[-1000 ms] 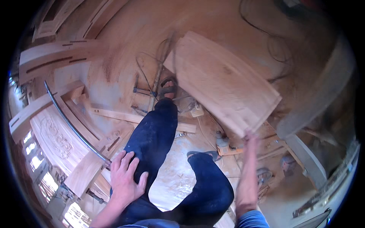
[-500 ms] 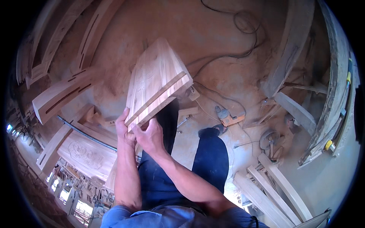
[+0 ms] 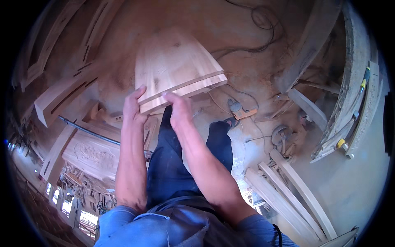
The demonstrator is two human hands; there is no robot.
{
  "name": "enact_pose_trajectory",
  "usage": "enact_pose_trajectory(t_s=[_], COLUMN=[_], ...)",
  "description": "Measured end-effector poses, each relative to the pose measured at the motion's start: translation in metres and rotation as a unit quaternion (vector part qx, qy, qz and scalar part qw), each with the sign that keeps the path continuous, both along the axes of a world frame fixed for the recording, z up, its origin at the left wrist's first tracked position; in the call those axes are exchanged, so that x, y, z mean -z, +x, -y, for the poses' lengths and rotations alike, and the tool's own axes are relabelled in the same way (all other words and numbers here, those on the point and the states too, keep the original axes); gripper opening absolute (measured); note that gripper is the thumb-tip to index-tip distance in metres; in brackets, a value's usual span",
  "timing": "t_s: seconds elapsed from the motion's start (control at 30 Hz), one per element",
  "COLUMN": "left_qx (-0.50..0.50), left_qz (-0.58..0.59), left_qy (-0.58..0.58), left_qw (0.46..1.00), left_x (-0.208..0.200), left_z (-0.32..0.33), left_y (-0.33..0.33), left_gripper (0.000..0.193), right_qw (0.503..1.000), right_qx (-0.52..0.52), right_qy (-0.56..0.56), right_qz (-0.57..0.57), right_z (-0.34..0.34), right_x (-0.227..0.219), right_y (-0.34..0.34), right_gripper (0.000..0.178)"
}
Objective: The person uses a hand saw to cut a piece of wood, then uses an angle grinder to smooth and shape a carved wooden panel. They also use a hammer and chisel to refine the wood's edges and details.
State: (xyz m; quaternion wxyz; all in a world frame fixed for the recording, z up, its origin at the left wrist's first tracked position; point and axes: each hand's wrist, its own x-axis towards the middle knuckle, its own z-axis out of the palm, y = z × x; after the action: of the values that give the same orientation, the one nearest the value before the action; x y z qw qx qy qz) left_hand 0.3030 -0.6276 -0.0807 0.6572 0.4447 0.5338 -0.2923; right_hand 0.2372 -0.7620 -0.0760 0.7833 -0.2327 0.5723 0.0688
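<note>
A thick, pale wooden panel (image 3: 175, 66) with a groove along its near edge is held up in front of me, above the dusty floor. My left hand (image 3: 133, 105) grips its near left corner. My right hand (image 3: 179, 109) holds the near edge close beside it, fingers on the panel's edge. Below the panel are my legs in dark blue trousers (image 3: 173, 164) and one foot (image 3: 228, 122).
Curved wooden frame pieces (image 3: 61, 96) lie at the left, with a carved panel (image 3: 92, 154) beneath them. A hand power tool (image 3: 238, 109) and black cables (image 3: 257, 24) lie on the floor. Long wooden slats (image 3: 296, 193) and curved frames (image 3: 349, 99) fill the right.
A second ago only my right hand held the panel, off to the right, while the left rested on my thigh. Both hands now grip its near edge, and it has swung centre-left.
</note>
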Motion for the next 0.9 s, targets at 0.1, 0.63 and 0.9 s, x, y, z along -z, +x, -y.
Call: enact_pose_trajectory(t_s=[0.1,0.63,0.9], left_qx=[0.061,0.004,0.18], left_qz=[0.003,0.11,0.092], left_qy=[0.023,-0.11,0.113], left_qw=[0.998,0.988,0.973], left_x=[-0.034,-0.124,-0.246], left_z=[0.031,0.209,0.233], left_y=[-0.006,-0.302,-0.449], left_gripper=[0.035,0.047,0.057], right_qw=[0.993,0.997,0.975], right_qx=[0.086,0.045,-0.11], right_qy=[0.074,-0.047,-0.19], right_qz=[-0.016,0.045,-0.029], right_z=[0.022,0.273,0.313], right_x=[-0.012,-0.236,-0.228], right_y=[-0.015,-0.496,-0.683], right_gripper=[0.028,0.084,0.073])
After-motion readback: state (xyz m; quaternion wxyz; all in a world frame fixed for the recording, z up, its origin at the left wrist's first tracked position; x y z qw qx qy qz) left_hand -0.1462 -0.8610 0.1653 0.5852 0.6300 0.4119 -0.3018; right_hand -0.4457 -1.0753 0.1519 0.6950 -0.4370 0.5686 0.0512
